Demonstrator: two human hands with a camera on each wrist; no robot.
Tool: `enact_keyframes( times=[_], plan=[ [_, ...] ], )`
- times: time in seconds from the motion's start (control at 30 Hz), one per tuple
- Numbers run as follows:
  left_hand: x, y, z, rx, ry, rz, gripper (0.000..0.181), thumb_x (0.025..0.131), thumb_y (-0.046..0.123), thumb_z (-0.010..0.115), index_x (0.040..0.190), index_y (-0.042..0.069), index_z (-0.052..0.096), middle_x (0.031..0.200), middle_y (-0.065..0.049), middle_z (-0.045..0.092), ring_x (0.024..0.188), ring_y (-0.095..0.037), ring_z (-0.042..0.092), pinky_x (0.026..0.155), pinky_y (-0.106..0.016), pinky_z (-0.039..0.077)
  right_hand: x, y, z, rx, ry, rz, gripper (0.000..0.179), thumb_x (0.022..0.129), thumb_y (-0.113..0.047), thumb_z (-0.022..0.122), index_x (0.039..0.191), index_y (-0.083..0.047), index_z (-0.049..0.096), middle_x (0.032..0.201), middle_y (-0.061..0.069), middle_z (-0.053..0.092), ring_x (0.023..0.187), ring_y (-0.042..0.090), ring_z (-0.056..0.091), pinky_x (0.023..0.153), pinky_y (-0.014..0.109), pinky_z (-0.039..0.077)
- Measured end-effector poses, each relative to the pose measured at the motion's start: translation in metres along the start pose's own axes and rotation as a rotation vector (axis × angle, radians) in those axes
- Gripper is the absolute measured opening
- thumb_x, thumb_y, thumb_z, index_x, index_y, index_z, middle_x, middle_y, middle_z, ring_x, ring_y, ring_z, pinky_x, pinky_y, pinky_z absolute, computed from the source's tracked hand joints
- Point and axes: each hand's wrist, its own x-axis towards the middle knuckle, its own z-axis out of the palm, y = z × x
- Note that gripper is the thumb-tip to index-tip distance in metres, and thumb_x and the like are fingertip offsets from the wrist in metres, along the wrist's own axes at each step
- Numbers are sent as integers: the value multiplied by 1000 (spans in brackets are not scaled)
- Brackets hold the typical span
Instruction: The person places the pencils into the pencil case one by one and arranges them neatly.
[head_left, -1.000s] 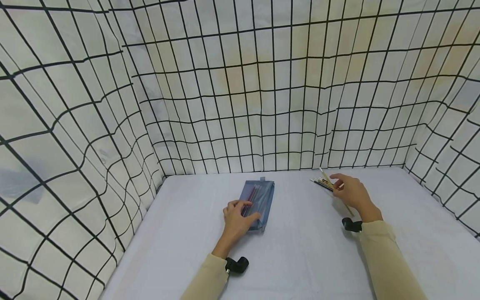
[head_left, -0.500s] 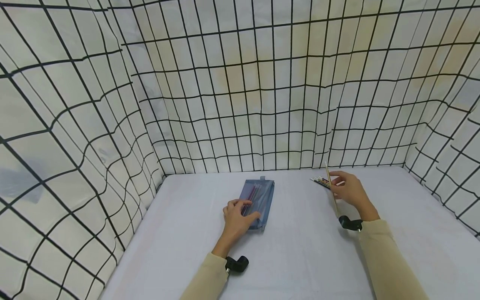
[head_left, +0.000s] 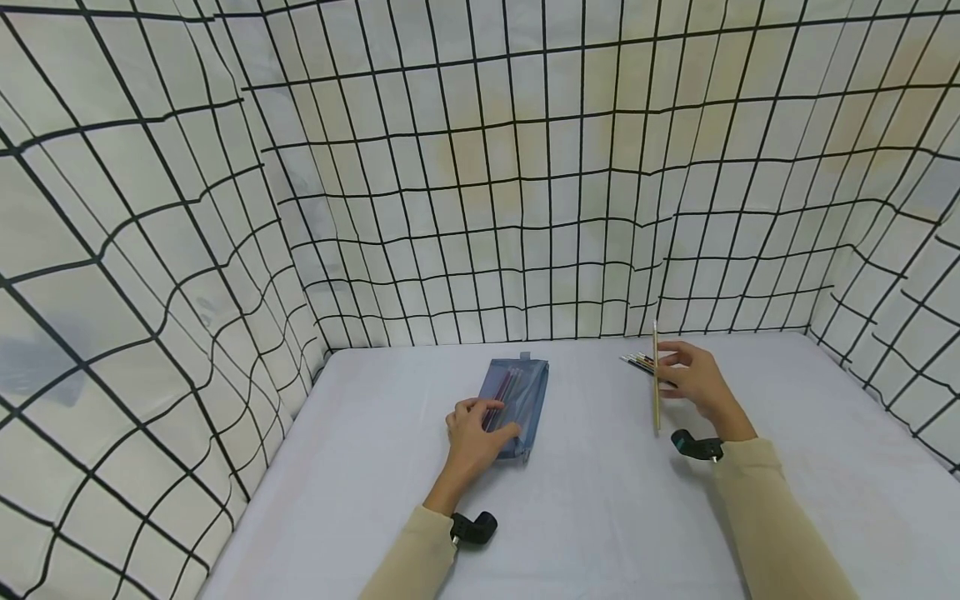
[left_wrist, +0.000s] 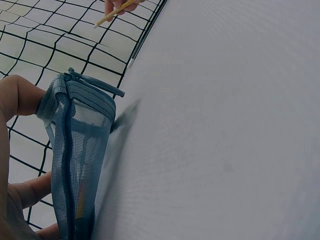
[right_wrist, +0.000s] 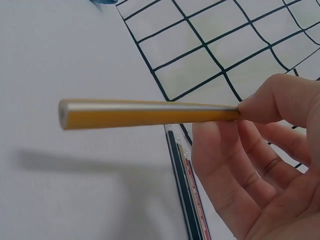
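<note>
at left on the white table (head_left: 337, 467): one beige sleeve (head_left: 412, 554), with a black wrist device (head_left: 475, 529). next, the left hand (head_left: 472, 437), thumb and bent fingers gripping the near part of a blue mesh pouch (head_left: 531, 400). pouch rests on the table, zipper (left_wrist: 66, 150) visible on one side; slim reddish sticks (head_left: 504, 390) show through the mesh. right of it, well apart: a small bundle of pencils (head_left: 637, 362), lying on the table. just beside, a yellow pencil (head_left: 656, 408), raised off the surface, pinched between thumb and fingers of the right hand (head_left: 701, 379). hands well apart. far right: a second beige sleeve (head_left: 776, 517).
</note>
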Motion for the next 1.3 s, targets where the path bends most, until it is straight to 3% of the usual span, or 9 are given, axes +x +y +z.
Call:
enact_keyframes(
  times=[0.33, 0.67, 1.3],
  plan=[
    [0, 1, 0, 11, 1, -5, 51, 79, 41, 74, 124, 19, 69, 149, -16, 41, 137, -38, 29, 105, -63, 36, 5, 2, 12, 116, -57, 36, 57, 101, -10, 60, 152, -1, 40, 124, 18, 60, 92, 9, 69, 79, 33, 62],
    [0, 0, 0, 6, 2, -6, 51, 79, 42, 75, 124, 19, 69, 149, -18, 41, 138, -39, 29, 106, -63, 36, 5, -1, 33, 224, -145, 14, 58, 100, -9, 60, 153, 2, 37, 111, 7, 66, 94, 11, 67, 80, 35, 61],
    [-1, 1, 0, -2, 2, -6, 51, 79, 41, 75, 124, 18, 69, 150, -18, 40, 138, -39, 29, 106, -64, 35, 3, -9, 79, 252, -214, 74, 53, 99, -6, 61, 148, 3, 43, 103, 5, 64, 90, 13, 67, 75, 31, 60]
  ],
)
